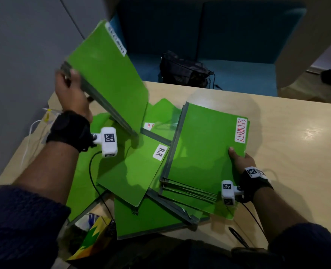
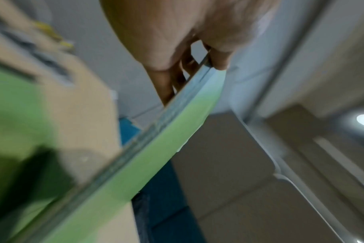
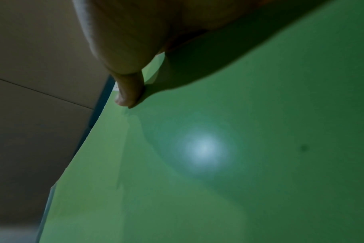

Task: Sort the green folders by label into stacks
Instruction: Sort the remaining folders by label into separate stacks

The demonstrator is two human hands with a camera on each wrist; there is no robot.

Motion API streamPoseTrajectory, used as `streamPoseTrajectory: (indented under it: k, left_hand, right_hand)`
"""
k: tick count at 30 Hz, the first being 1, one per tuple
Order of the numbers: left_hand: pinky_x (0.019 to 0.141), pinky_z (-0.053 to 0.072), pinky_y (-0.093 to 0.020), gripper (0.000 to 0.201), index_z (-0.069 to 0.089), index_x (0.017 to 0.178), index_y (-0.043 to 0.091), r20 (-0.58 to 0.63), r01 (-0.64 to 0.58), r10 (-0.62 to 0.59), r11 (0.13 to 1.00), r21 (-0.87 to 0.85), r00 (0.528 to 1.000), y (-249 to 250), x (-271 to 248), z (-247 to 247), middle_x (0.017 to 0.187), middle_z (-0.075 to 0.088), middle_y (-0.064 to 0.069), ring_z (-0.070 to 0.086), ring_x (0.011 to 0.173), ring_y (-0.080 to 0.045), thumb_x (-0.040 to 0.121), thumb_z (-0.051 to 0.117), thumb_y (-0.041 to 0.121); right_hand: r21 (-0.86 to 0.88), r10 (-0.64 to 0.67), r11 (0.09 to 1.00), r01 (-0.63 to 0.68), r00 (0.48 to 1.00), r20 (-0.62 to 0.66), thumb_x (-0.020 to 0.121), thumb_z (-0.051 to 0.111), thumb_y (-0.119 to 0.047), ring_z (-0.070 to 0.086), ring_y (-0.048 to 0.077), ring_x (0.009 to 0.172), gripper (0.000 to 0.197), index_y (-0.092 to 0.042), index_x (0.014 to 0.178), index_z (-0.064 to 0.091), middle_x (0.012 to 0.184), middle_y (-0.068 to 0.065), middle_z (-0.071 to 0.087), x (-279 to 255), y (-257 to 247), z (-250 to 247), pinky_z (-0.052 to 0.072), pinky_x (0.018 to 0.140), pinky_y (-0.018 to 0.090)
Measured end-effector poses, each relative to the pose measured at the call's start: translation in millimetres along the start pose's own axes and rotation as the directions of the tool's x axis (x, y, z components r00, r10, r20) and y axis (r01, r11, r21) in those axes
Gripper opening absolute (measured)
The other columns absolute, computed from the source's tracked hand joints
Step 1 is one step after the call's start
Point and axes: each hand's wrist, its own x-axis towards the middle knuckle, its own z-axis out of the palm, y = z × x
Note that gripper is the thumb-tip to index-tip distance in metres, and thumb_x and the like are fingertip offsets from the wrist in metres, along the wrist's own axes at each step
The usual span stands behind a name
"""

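My left hand [image 1: 71, 88] grips a thin bundle of green folders [image 1: 106, 74] by the grey spine, lifted and tilted above the table's left side; its white label is too blurred to read. In the left wrist view the fingers [image 2: 218, 60] pinch the bundle's edge [image 2: 177, 125]. My right hand [image 1: 240, 160] holds the near right edge of a stack topped by the SECURITY folder [image 1: 205, 150], thumb on its cover [image 3: 197, 164]. Loose folders lie between them, one labelled H.R [image 1: 133, 169].
The wooden table [image 1: 287, 152] has bare surface at the right. A black bag [image 1: 184, 70] sits on the blue sofa [image 1: 238, 35] behind. A colourful packet [image 1: 94, 237] lies at the near left edge, white cables [image 1: 34, 133] at the far left.
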Motion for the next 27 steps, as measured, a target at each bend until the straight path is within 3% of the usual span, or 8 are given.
streamPoseTrajectory:
  k: [2, 4, 8, 12, 16, 19, 24, 27]
  left_hand:
    - [0.088, 0.048, -0.034, 0.025, 0.054, 0.116, 0.007, 0.057, -0.259, 0.256, 0.965, 0.050, 0.965, 32.1, 4.7, 29.9, 0.095, 0.060, 0.008, 0.058, 0.088, -0.008, 0.095, 0.052, 0.022]
    - [0.104, 0.046, -0.036, 0.042, 0.045, 0.133, -0.006, 0.109, -0.403, 0.396, 0.914, 0.047, 0.912, 51.0, 9.9, 54.2, 0.122, 0.063, -0.009, 0.062, 0.113, -0.019, 0.095, 0.051, 0.012]
    - [0.106, 0.046, -0.040, 0.052, 0.039, 0.138, -0.008, 0.233, -0.403, 0.388, 0.915, 0.023, 0.892, 56.9, 8.1, 97.4, 0.131, 0.060, -0.023, 0.062, 0.117, -0.026, 0.089, 0.052, 0.004]
    - [0.116, 0.036, -0.038, 0.058, 0.034, 0.146, -0.004, 0.394, -0.286, 0.232, 0.954, 0.085, 0.889, 22.6, -2.8, 130.6, 0.148, 0.045, -0.018, 0.047, 0.136, -0.028, 0.091, 0.051, 0.005]
    - [0.104, 0.033, -0.008, 0.048, 0.042, 0.143, -0.001, 0.492, -0.176, 0.030, 0.951, 0.254, 0.870, -36.7, -49.4, 151.0, 0.147, 0.047, -0.012, 0.046, 0.135, -0.020, 0.096, 0.049, 0.002]
    - [0.107, 0.038, -0.022, 0.045, 0.045, 0.143, 0.005, 0.503, -0.081, -0.181, 0.886, 0.456, 0.845, -85.1, -76.7, 153.2, 0.143, 0.053, -0.011, 0.051, 0.130, -0.021, 0.099, 0.049, 0.013]
    - [0.095, 0.044, -0.033, 0.072, 0.026, 0.146, 0.009, 0.537, -0.125, -0.581, 0.599, 0.791, 0.612, -123.3, -114.9, 142.9, 0.136, 0.052, -0.015, 0.054, 0.120, -0.033, 0.089, 0.067, 0.020]
    - [0.099, 0.045, -0.037, 0.099, 0.002, 0.155, 0.012, 0.492, -0.196, -0.590, 0.494, 0.847, 0.640, -135.6, -132.7, 128.3, 0.149, 0.041, -0.017, 0.048, 0.130, -0.036, 0.085, 0.071, 0.013]
  right_hand:
    - [-0.004, -0.009, 1.000, 0.009, 1.000, -0.003, 0.091, 0.063, -0.051, 0.062, 0.027, 0.082, 0.052, -0.012, 0.126, 0.063, 0.109, 0.014, 0.069, 0.9, 0.6, -0.4, 0.046, 0.067, 0.030]
    - [-0.034, -0.028, 0.999, 0.028, 1.000, 0.004, 0.092, 0.061, -0.051, 0.061, 0.027, 0.083, 0.051, -0.013, 0.127, 0.062, 0.109, 0.014, 0.068, 1.0, 1.3, -1.3, 0.045, 0.068, 0.030]
    - [-0.068, -0.040, 0.997, 0.041, 0.999, 0.018, 0.094, 0.057, -0.050, 0.060, 0.027, 0.084, 0.050, -0.013, 0.128, 0.061, 0.106, 0.012, 0.066, -0.4, 1.4, -3.1, 0.045, 0.071, 0.031]
    - [-0.064, -0.059, 0.996, 0.059, 0.998, 0.004, 0.094, 0.059, -0.049, 0.064, 0.030, 0.087, 0.048, -0.013, 0.125, 0.063, 0.106, 0.013, 0.069, 2.2, 3.1, -1.6, 0.051, 0.079, 0.037]
    - [-0.119, -0.070, 0.990, 0.070, 0.998, -0.002, 0.098, 0.050, -0.052, 0.062, 0.031, 0.085, 0.055, -0.008, 0.127, 0.063, 0.105, 0.017, 0.067, 5.0, 2.4, -2.4, 0.048, 0.076, 0.034]
    - [-0.159, -0.051, 0.986, 0.053, 0.999, 0.013, 0.101, 0.028, -0.059, 0.058, 0.032, 0.089, 0.070, -0.004, 0.126, 0.061, 0.116, 0.025, 0.065, 8.1, 0.2, -5.9, 0.043, 0.078, 0.033]
    - [-0.140, -0.043, 0.989, 0.048, 0.998, 0.039, 0.101, 0.025, -0.060, 0.057, 0.031, 0.092, 0.071, -0.004, 0.125, 0.060, 0.111, 0.019, 0.063, 10.8, 3.8, -7.6, 0.043, 0.077, 0.033]
    - [-0.027, -0.048, 0.998, 0.049, 0.998, 0.039, 0.097, 0.046, -0.059, 0.062, 0.030, 0.093, 0.054, -0.013, 0.119, 0.062, 0.107, 0.011, 0.067, 10.1, 13.9, -5.0, 0.051, 0.083, 0.041]
